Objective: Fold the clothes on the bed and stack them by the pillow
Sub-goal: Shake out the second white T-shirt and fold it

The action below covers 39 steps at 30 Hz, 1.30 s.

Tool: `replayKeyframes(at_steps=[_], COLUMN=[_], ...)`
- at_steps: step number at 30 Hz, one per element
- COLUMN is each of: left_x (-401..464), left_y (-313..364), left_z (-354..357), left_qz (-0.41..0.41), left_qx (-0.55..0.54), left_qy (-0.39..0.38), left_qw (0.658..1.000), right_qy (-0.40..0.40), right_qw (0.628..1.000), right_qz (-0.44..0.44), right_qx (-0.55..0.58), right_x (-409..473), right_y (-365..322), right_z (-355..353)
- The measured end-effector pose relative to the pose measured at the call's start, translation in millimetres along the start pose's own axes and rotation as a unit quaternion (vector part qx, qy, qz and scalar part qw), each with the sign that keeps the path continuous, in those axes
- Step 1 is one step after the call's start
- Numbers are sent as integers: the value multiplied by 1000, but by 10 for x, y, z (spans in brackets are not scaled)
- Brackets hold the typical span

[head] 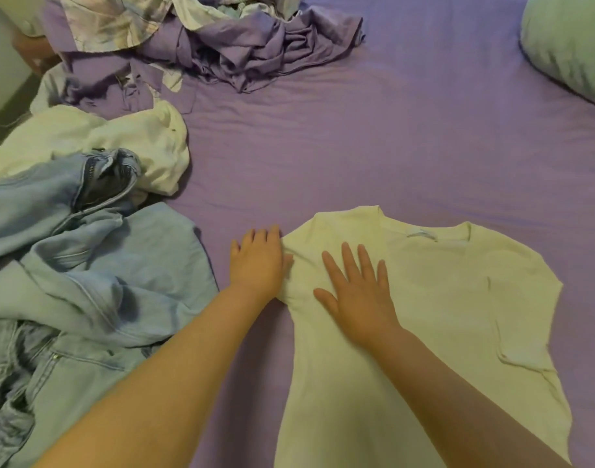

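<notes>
1. Right hand (355, 292): spread flat, pressing the T-shirt (424, 315) to anchor it.
2. Left hand (257, 261): fingers straight at the shirt's folded left edge, likely tucking the sleeve.
3. T-shirt lies on the bed (390, 146); pillow (573, 45) well apart.

pale yellow t-shirt (441, 298), light blue jeans (87, 265), purple sheet (357, 146)

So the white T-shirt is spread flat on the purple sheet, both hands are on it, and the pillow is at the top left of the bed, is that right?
Not quite: the head view shows the pillow at the top right. The rest holds: the white T-shirt lies flat on the purple sheet, with the left hand at its edge and the right hand pressing on it.
</notes>
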<state>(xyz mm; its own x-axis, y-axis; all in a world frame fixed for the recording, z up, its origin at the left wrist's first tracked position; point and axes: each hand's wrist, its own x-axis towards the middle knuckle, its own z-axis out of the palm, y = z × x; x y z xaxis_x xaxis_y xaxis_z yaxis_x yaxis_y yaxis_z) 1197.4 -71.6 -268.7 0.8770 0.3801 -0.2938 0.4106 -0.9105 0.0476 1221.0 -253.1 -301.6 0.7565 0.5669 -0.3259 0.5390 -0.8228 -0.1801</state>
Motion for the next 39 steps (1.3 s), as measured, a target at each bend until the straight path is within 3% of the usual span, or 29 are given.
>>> replayKeyframes(at_steps=[5, 10, 12, 15, 16, 17, 19, 22, 25, 28, 35, 39], left_x=[44, -13, -36, -103, -125, -138, -168, -273, -349, -336, -549, -1258], left_y=[-94, 15, 168, 478, 585, 680, 809, 861, 764, 675, 766, 897], left_z=[-3, -207, -336, -487, -491, -452, -270, 101, 461, 630, 600, 608], left_qz=[-44, -71, -76, -86, -81, -56, 30, 129, 156, 170, 159, 243], left_qx=[-38, -244, -358, -555, -565, -531, -373, -154, -7, 27, 56, 53], left_qy=[-5, -2, -36, -129, -153, -157, -121, -124, -118, -84, -35, -48], left_qw=[998, 967, 930, 817, 807, 831, 920, 972, 981, 982, 985, 968], right_qy=[-8, -48, -43, -16, -4, 8, 21, 19, 2, -1, 11, -38], right_qw=[999, 998, 993, 968, 960, 957, 961, 974, 997, 999, 998, 998], right_qz=[21, 19, 30, 78, 91, 96, 94, 86, 46, 25, 34, 18], right_qx=[-30, 37, 105, 236, 265, 274, 258, 210, 60, -35, -59, -39], right_x=[95, 126, 47, -154, -226, -292, -413, -554, -714, -884, -1049, -1601], right_y=[-124, -84, -6, 139, 191, 244, 350, 470, 552, 645, 623, 534], right_z=[148, -55, -186, -334, -360, -374, -350, -236, -10, 241, 247, 264])
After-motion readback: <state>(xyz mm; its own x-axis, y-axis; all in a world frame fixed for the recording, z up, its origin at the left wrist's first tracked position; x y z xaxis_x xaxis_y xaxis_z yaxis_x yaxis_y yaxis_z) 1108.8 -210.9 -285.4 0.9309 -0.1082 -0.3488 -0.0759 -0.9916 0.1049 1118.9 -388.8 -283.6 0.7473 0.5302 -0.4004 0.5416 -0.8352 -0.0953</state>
